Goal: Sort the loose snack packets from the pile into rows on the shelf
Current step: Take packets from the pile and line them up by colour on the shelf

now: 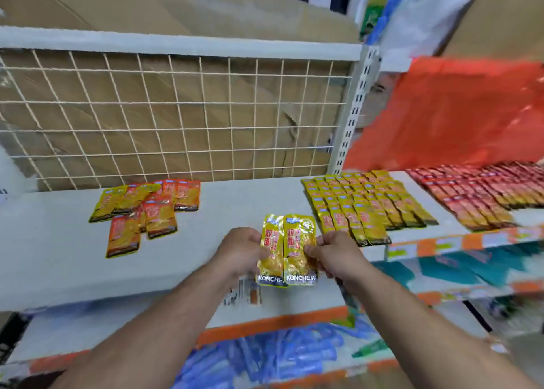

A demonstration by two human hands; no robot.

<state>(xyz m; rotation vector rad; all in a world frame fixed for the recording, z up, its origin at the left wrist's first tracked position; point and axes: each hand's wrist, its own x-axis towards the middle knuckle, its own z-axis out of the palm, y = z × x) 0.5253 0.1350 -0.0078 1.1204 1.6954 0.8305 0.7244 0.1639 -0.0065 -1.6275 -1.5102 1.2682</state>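
I am pinching two yellow packets [287, 250] side by side over the front edge of the shelf [220, 200], left hand [241, 250] and right hand [332, 256] each gripping an outer edge. I am probably aligning them for the rows [362, 203] at the right. The pile [141, 212] is lying near the back left.

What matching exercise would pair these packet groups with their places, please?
1 loose heap of yellow and orange foil packets
2 rows of yellow foil packets
3 rows of red foil packets
4 two yellow foil packets

A grey shelf, far right
B held by left hand and right hand
C near white wire grid, left
D just right of the hands

Pairs: 1-C, 2-D, 3-A, 4-B
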